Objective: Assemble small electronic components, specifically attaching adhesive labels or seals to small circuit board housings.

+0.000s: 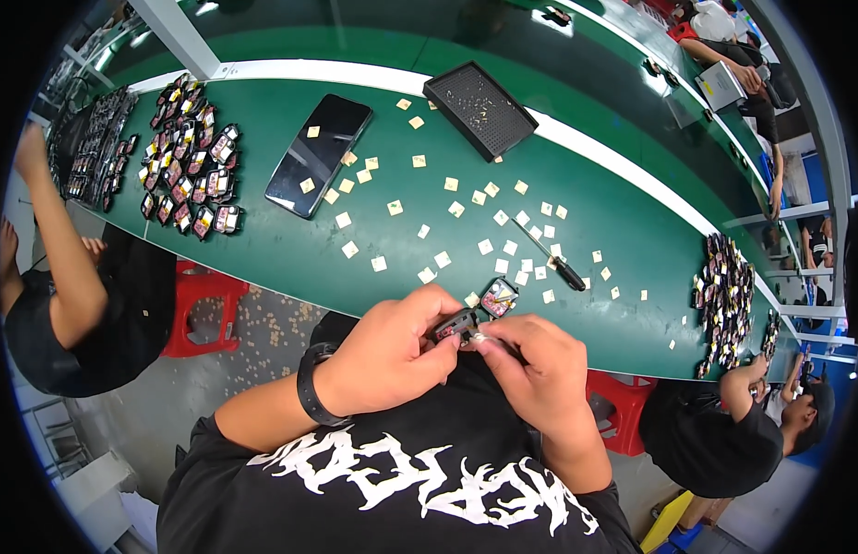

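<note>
My left hand [392, 353] is closed around a small black plastic housing [456, 324] with parts showing inside. It is held just off the table's near edge. The fingertips of my right hand [540, 365] are pinched together at the housing's right side, where a small whitish bit shows; what it is cannot be made out. Just beyond my hands, a similar black-rimmed unit [499, 297] with a pinkish inside lies on the green table [401, 277]. A screwdriver [565, 273] with a black handle lies to the right, its shaft pointing away to the left.
Small pale square pieces [380, 264] are scattered over the table. A dark phone [318, 157] and a black tray [482, 111] with tiny parts lie farther back. Clusters of black units stand at left [191, 162] and right [724, 300]. People sit on both sides near red stools [205, 309].
</note>
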Available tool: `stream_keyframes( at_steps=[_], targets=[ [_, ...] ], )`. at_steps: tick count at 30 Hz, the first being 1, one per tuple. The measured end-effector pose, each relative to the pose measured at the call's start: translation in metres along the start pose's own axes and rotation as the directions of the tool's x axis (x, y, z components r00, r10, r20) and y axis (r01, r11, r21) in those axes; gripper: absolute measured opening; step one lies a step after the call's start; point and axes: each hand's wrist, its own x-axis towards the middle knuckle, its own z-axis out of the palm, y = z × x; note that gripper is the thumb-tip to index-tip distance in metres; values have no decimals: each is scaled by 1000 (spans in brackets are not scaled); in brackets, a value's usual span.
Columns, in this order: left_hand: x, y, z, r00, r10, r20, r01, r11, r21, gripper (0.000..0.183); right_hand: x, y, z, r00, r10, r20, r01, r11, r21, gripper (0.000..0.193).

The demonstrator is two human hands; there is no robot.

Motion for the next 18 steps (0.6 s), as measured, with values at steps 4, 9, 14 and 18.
stream_keyframes(
  at_steps=[4,9,14,18],
  targets=[
    [1,5,0,1000,-19,-1,19,999,30,21,-10,0,2,969,246,15,-245,957,158,16],
    [2,2,1,1000,25,1,-25,997,75,20,-9,-8,9,933,360,19,-354,907,227,15],
    [3,-12,2,984,175,45,-178,982,62,24,-7,-5,14,963,268,-41,-256,950,179,10],
    [2,-9,-2,973,208,105,-222,963,151,26,-14,-1,17,949,316,-23,-303,926,223,10]
  ],
)
